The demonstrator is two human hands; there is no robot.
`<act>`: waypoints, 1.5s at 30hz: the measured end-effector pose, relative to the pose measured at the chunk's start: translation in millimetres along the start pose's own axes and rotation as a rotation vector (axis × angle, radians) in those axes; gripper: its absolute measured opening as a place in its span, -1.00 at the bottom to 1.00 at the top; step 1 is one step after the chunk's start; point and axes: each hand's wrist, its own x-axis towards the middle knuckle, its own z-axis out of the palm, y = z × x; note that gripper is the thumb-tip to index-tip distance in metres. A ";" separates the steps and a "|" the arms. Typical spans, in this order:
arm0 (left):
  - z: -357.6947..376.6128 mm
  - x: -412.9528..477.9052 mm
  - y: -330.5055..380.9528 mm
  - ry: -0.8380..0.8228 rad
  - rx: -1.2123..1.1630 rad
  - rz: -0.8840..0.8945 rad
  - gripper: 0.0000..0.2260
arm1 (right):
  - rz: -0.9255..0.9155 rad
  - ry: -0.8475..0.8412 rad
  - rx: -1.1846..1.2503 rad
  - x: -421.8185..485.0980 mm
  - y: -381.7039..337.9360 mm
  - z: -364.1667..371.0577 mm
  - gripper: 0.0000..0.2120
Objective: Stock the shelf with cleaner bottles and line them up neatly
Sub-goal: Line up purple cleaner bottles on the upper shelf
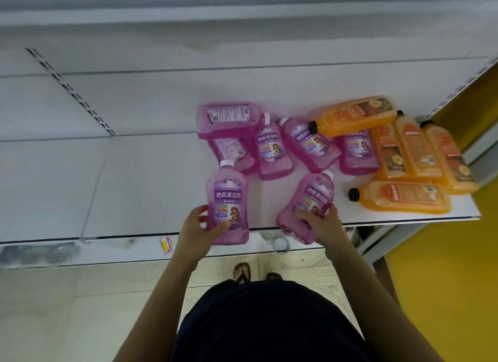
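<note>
My left hand grips a purple cleaner bottle with a white cap, held at the front edge of the white shelf. My right hand grips a second purple bottle, tilted to the right. Behind them several more purple bottles lie flat in a jumble on the shelf. To the right, several orange bottles with black caps lie flat; one orange bottle is nearest the shelf's front edge.
The shelf's left half is bare white board, with a slotted upright at the back. A lower shelf holds a small price tag. A yellow wall stands to the right. My feet in sandals are on the tiled floor.
</note>
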 end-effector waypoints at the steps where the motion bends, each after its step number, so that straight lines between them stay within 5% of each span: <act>1: 1.4 -1.6 -4.7 0.000 0.000 -0.031 -0.57 | 0.014 0.018 0.002 -1.0 0.3 2.8 -0.22; 6: 6.3 -3.9 -11.0 -0.049 -0.264 -0.241 -0.65 | 0.011 0.040 0.114 -3.9 3.2 4.2 -0.26; 9: 8.9 1.4 -1.5 0.006 -0.278 -0.300 -0.74 | 0.084 -0.045 0.186 -6.3 1.5 -3.3 -0.50; 17: 17.6 -6.0 0.6 0.057 -0.333 -0.256 -0.76 | 0.143 -0.273 0.147 -9.7 15.6 -34.7 -0.69; 22: 21.6 -38.2 -36.0 0.181 -0.434 -0.217 -0.78 | -0.015 -0.350 0.102 -22.4 37.4 -47.3 -0.67; 27: -10.7 -58.0 -40.7 0.218 -0.538 0.003 -0.78 | -0.248 -0.347 0.119 -45.2 36.9 -49.7 -0.73; 35: -105.3 -75.8 -9.0 0.223 -0.552 0.432 -0.80 | -0.541 -0.347 0.178 -109.3 -22.0 -1.0 -0.34; 45: -244.3 -142.9 -7.2 0.277 -0.513 0.732 -0.80 | -0.786 -0.363 0.296 -253.5 -29.6 82.7 -0.38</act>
